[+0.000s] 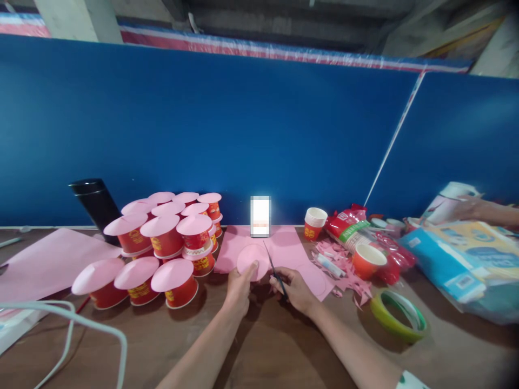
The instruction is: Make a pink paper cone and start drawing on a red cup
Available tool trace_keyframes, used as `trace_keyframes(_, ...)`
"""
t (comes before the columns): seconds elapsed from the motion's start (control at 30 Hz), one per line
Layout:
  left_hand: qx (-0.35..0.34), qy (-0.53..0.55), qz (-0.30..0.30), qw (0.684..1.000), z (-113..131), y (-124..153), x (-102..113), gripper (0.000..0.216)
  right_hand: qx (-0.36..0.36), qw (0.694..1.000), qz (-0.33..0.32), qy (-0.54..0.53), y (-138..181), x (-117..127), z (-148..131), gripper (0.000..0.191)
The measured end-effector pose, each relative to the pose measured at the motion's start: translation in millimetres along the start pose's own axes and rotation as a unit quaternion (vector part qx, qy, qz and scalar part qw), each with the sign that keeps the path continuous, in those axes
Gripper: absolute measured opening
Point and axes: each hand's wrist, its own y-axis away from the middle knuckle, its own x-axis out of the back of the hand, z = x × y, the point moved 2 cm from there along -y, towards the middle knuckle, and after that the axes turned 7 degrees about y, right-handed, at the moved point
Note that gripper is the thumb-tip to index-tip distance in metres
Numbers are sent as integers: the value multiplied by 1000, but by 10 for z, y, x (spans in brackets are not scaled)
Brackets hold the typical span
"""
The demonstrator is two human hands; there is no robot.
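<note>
Between the thumb and fingers of my left hand point(239, 288) is a pink paper circle point(252, 261), held up over the table. My right hand point(295, 289) grips dark-handled scissors point(277, 274), whose blades point up and away beside the circle's right edge. Whether the blades touch the paper I cannot tell. Behind both hands lie pink paper sheets point(290, 240); one piece at the right bears a drawn round outline point(312, 280). To the left stand several upturned red paper cups point(181, 293) topped with shallow pink paper cones point(172, 274).
A lit phone point(260, 217) leans at the back. Rightward are stacked cups point(314, 222), pink scraps point(352, 281), an orange cup point(368, 261), a tape roll point(399, 316) and plastic packages point(458, 256). Another person's hand point(470, 208) is far right. A black bottle point(95, 205) and white cable point(121, 351) are left.
</note>
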Motion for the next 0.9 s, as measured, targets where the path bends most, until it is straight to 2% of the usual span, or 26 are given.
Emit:
trace_keyframes(0.23, -2, -7, -1, 1000, 0, -2, 4, 35, -2, 1000, -1, -1, -4, 0, 13, 38)
trace_keyframes(0.9, 2, 11, 2, 1000, 29, 14, -13, 36, -14, 1000, 5, 5, 7, -7, -51, 35)
